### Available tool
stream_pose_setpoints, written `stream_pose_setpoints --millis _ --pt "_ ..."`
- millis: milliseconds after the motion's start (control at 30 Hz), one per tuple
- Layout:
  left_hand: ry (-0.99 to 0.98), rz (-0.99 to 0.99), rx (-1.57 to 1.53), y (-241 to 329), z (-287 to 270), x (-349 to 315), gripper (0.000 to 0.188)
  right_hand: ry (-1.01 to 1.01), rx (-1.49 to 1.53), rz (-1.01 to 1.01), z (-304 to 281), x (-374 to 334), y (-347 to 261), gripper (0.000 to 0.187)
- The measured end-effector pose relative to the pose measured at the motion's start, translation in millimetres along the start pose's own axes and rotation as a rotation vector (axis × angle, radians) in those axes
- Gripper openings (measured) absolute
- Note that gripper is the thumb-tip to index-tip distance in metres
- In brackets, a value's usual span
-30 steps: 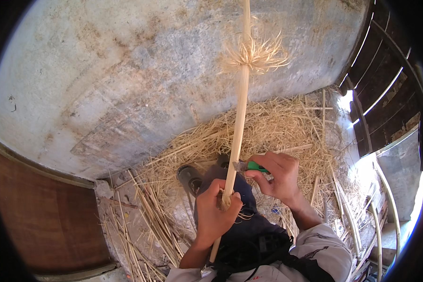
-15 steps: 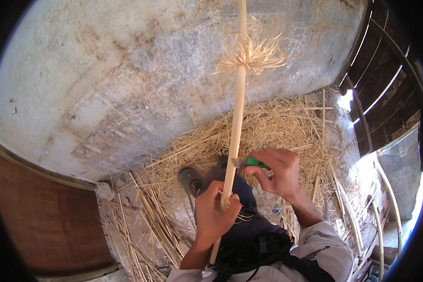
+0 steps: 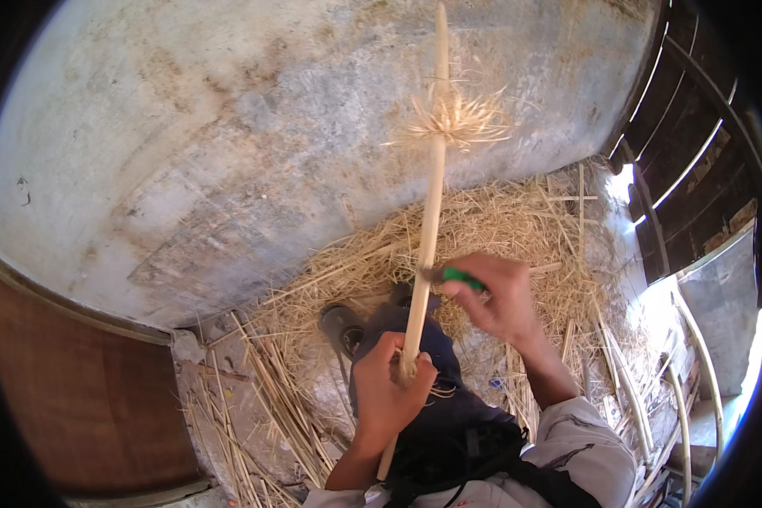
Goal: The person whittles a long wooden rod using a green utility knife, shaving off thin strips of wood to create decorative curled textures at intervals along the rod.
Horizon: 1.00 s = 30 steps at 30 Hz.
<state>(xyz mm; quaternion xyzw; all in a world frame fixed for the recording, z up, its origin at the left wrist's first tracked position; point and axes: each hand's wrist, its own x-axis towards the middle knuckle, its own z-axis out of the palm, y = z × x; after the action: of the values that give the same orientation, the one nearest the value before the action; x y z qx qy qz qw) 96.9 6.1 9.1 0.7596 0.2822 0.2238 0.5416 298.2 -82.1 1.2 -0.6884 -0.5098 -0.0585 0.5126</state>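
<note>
A long pale wooden stick [image 3: 430, 216] stands up from my lap toward the wall, its far end pointed. My left hand [image 3: 391, 385] is closed around its lower part, where a few thin curls of shaving hang. Farther up, a ruff of fine shavings [image 3: 459, 120] rings the stick and stays attached to it. My right hand [image 3: 498, 296] grips a green-handled knife [image 3: 464, 278]. Its short blade, slightly blurred, meets the right side of the stick above my left hand.
A stained pale wall [image 3: 254, 161] rises ahead. Heaped shavings [image 3: 516, 220] cover the floor at its foot. Loose thin sticks [image 3: 284, 389] lie left of my legs, and longer poles [image 3: 625, 381] lie at the right. A brown panel [image 3: 85, 381] stands at the left.
The stick has shifted slightly downward in view, so its pointed tip now shows. My right hand and the knife have moved a little up and left, against the stick.
</note>
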Motion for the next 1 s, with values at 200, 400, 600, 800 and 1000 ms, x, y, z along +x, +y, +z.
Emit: stream_pose_setpoints --millis 200,400,600,800,1000 --pt "0.034 -0.008 -0.07 -11.3 -0.9 3.7 0.017 -0.131 -0.002 -0.086 9.9 -28.5 -13.1 0.028" --pt "0.041 0.02 -0.088 -12.9 -0.5 3.8 0.016 -0.119 -0.065 -0.122 12.0 -35.4 -15.8 0.03" --pt "-0.006 0.036 -0.001 -8.8 -5.0 2.1 0.011 -0.035 -0.127 -0.1 13.4 -30.2 -13.5 0.029" --pt "-0.012 0.035 0.023 -11.2 -5.7 -1.2 0.01 0.019 -0.143 -0.1 13.2 -19.9 -7.3 0.028" --pt "-0.02 -0.022 0.019 -3.8 -5.1 -3.9 0.009 0.134 -0.106 -0.089 18.1 -4.0 11.4 0.024"
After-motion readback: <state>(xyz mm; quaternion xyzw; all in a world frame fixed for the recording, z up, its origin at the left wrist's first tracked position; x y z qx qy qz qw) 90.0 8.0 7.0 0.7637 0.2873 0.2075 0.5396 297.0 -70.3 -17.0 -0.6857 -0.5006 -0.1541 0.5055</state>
